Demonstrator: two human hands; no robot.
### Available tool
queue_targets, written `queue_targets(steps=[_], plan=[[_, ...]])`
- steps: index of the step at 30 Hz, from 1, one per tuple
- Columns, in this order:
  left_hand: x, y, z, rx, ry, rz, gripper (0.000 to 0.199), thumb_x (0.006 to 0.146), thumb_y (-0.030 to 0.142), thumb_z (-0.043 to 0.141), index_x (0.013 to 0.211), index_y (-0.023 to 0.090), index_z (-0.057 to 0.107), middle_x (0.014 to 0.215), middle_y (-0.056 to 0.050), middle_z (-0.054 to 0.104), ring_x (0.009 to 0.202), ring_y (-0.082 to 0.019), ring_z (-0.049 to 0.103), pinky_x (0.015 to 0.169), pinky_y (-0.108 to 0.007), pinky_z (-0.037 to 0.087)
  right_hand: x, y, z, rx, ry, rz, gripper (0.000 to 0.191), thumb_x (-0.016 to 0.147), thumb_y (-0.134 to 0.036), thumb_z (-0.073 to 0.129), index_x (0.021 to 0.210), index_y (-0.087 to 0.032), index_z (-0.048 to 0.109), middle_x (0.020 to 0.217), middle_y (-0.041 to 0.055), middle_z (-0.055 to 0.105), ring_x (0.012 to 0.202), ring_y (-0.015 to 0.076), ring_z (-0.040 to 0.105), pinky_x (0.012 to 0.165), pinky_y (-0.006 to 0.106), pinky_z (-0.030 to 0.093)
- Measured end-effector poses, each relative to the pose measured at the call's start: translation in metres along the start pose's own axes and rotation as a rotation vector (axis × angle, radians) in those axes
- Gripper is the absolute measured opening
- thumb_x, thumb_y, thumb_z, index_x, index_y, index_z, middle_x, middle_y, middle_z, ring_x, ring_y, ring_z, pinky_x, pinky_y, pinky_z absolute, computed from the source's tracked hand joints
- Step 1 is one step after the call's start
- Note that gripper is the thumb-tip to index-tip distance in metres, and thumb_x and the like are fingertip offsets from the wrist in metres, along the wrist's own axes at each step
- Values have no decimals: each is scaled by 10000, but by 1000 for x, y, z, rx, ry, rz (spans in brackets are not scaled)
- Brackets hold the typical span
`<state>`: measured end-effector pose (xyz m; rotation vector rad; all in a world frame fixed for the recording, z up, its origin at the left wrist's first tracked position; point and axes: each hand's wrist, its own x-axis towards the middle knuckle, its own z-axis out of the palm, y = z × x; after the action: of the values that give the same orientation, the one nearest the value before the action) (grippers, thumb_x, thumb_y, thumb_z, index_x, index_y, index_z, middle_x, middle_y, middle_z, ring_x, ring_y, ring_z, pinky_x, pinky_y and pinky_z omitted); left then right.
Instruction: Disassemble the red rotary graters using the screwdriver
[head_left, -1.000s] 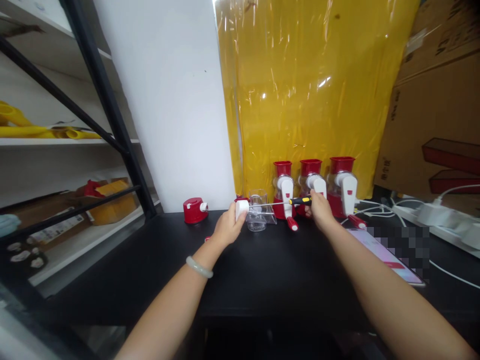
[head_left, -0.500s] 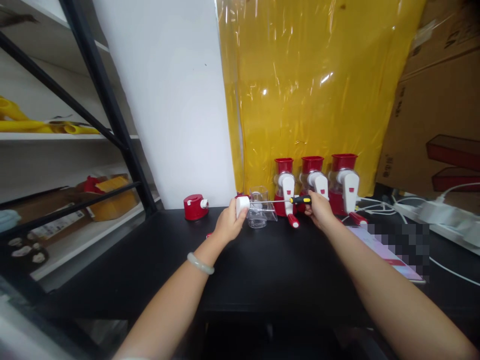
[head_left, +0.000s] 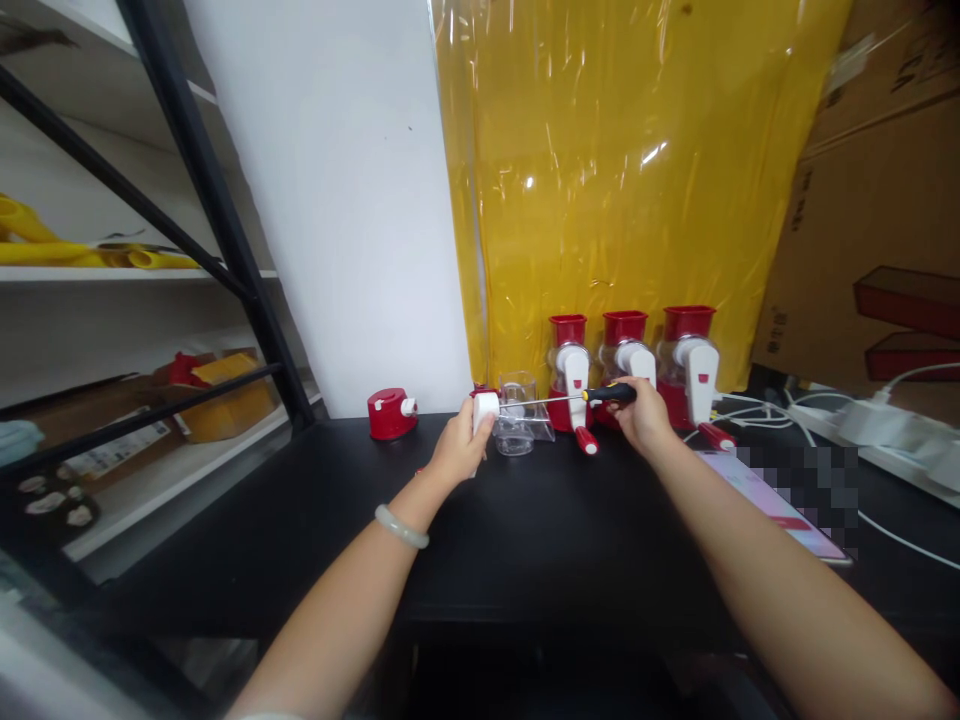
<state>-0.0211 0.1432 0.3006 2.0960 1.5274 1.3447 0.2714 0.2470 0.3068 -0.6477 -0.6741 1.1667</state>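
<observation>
My left hand [head_left: 459,446] is closed around a white part [head_left: 486,404], held above the black table. In my right hand [head_left: 642,414] is a screwdriver [head_left: 611,393] with a black and yellow handle, its long shaft lying level and pointing left to the white part. Whether the tip touches inside the part is too small to tell. Behind the shaft stands a clear plastic housing [head_left: 516,432]. A red round base [head_left: 392,414] with a white knob sits to the left of my left hand.
Three red and white crank grinders, the nearest one [head_left: 570,370] among them, stand along the yellow sheet [head_left: 600,180]. A tablet [head_left: 772,505], white cables and a power strip [head_left: 892,440] lie at the right. A black-framed shelf [head_left: 240,270] stands at the left.
My right hand has shifted slightly right and its grip on the screwdriver handle has changed, with the handle now tilted up a little. My left hand has barely moved.
</observation>
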Motion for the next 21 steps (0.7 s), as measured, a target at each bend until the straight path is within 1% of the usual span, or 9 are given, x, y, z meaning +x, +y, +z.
queue_targets(steps=[6, 9, 12, 15, 18, 19, 21], plan=[[0, 0, 2, -39, -4, -7, 333, 1020, 553, 411, 993, 229, 483, 558, 69, 576, 482, -174, 613, 567, -287, 460, 2, 1, -4, 6, -50, -88, 92, 722, -294, 606, 713, -212, 566, 711, 4, 569, 614, 129, 524, 505, 235, 398], [0, 0, 1, -32, -10, -3, 335, 1027, 552, 401, 1001, 227, 480, 555, 69, 574, 480, -177, 613, 566, -291, 464, -1, -2, -7, 20, -71, -73, 95, 730, -310, 597, 737, -216, 593, 710, 6, 579, 603, 131, 534, 532, 247, 425], [0, 0, 1, -20, -13, 2, 332, 1029, 549, 400, 1000, 228, 477, 551, 70, 571, 480, -181, 614, 560, -290, 463, -5, -5, -7, 7, -86, -36, 137, 754, -346, 589, 788, -220, 628, 723, 6, 605, 572, 132, 549, 531, 257, 440], [0, -1, 0, -7, -21, 17, 330, 1029, 546, 402, 996, 227, 478, 554, 69, 575, 484, -180, 618, 568, -290, 465, -6, -6, -6, -16, -65, -2, 199, 829, -408, 558, 819, -221, 625, 728, 2, 620, 565, 141, 583, 529, 267, 461], [0, 0, 0, -1, -25, 24, 327, 1028, 540, 406, 1008, 224, 482, 556, 70, 578, 485, -180, 620, 569, -290, 466, -3, -4, -6, -165, -2, -24, 312, 924, -499, 484, 816, -227, 593, 678, 1, 619, 533, 153, 581, 523, 284, 474], [0, 0, 0, 0, -24, 22, 327, 1026, 541, 406, 1010, 223, 482, 555, 70, 578, 483, -180, 619, 567, -290, 466, -2, -3, -7, -259, 17, -60, 341, 940, -530, 472, 818, -232, 587, 650, -3, 613, 512, 156, 566, 513, 287, 466], [0, 1, 0, -4, -19, 15, 332, 1025, 549, 404, 1004, 225, 476, 554, 71, 575, 480, -179, 618, 562, -289, 466, 1, -2, -12, -474, 43, -162, 369, 932, -580, 510, 799, -243, 584, 589, -15, 582, 493, 161, 534, 499, 285, 434]])
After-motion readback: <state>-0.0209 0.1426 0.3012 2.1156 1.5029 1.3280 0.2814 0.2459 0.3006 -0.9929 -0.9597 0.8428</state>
